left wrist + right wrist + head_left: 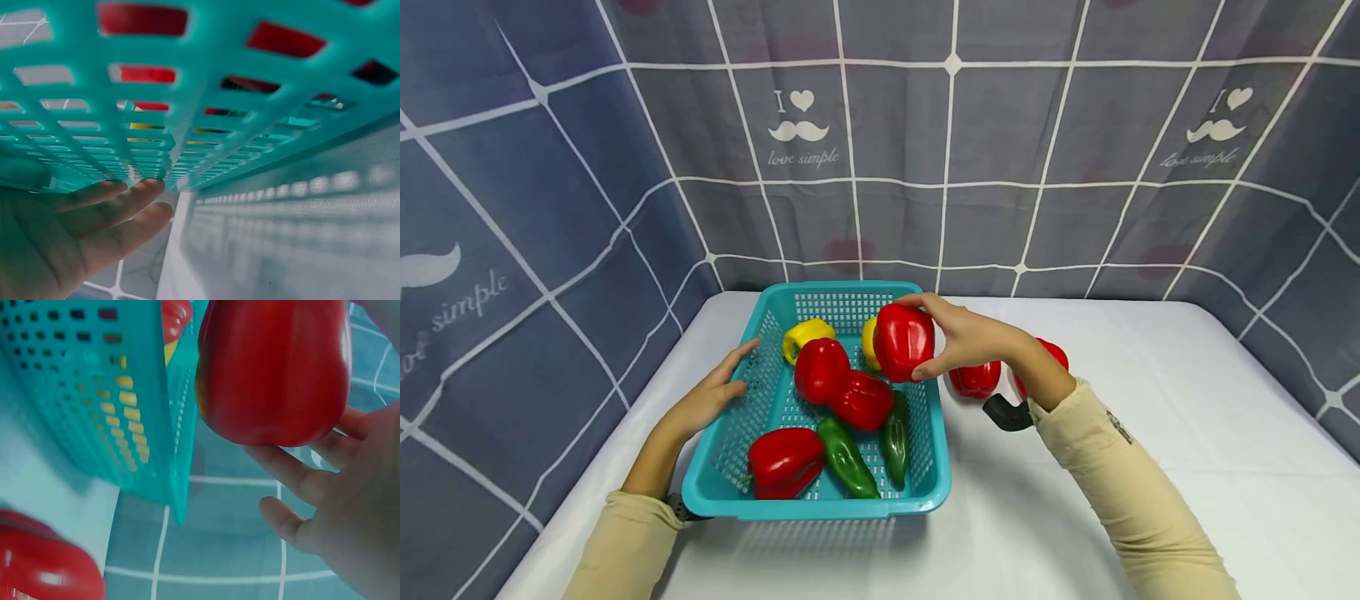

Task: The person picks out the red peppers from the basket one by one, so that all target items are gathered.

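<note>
My right hand [970, 333] grips a red bell pepper [904, 342] above the right rim of a turquoise basket [820, 508]. In the right wrist view the red bell pepper [275, 369] hides part of the fingers. Over the basket's left rim, my left hand [707, 400] holds the wall, thumb and a finger reaching over the edge. Three fingers [119, 231] lie along the outside of the wall in the left wrist view. Inside are several red bell peppers [786, 462], two yellow peppers [807, 336] and two long green vegetables [847, 458].
Two more red bell peppers [976, 380] lie on the white table [1150, 375] right of the basket, partly hidden by the right arm. A grey checked cloth [895, 125] hangs behind and on both sides.
</note>
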A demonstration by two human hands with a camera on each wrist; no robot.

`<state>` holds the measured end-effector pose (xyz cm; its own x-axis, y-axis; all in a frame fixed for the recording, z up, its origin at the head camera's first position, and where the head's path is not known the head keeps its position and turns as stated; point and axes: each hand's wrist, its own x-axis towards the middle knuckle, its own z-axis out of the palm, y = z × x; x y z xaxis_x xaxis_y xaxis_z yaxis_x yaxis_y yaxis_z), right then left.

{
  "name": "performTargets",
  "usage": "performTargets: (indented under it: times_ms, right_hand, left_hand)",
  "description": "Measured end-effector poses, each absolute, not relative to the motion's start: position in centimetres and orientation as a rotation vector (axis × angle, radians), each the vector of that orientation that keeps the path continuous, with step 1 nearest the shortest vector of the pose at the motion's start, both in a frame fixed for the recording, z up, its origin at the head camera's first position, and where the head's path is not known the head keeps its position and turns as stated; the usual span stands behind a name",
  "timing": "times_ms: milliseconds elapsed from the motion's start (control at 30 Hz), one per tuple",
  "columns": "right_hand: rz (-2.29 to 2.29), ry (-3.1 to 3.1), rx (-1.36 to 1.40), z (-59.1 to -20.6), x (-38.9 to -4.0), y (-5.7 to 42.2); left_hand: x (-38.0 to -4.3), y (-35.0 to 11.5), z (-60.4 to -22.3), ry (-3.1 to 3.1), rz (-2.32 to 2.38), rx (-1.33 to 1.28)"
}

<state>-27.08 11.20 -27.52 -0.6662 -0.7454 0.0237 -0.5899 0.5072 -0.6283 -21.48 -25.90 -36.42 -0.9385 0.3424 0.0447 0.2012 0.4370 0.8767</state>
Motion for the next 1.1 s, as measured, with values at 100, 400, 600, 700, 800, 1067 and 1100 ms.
performTargets:
  times_ms: [100,400,600,700,800,1067,1100]
  right_hand:
    - [-0.933,2.526,-1.075,-27.5,-27.1,12.7]
    - [-0.955,2.638,-0.949,-27.6,-26.9,17.5]
    - [-0.954,2.689,-0.910,-27.9,-27.1,20.3]
    - [-0.965,2.695,-0.877,-27.9,-27.1,21.3]
    - [-0.965,2.711,-0.854,-28.1,-27.0,22.3]
    - [-0.951,2.782,-0.825,-29.0,-26.5,24.7]
    - [-0.953,2.793,-0.820,-29.1,-26.4,25.0]
  left_hand:
    - [-21.5,-25.9,-36.4,2.547,1.517,0.496]
    - [-21.5,-26.0,-36.3,2.557,1.509,0.503]
    - [-21.3,-25.8,-36.3,2.554,1.516,0.520]
    - [-21.3,-25.8,-36.2,2.565,1.497,0.522]
    - [-21.3,-25.9,-36.2,2.569,1.485,0.521]
    - [-21.3,-25.9,-36.2,2.563,1.503,0.518]
    - [-21.2,-25.9,-36.3,2.557,1.513,0.519]
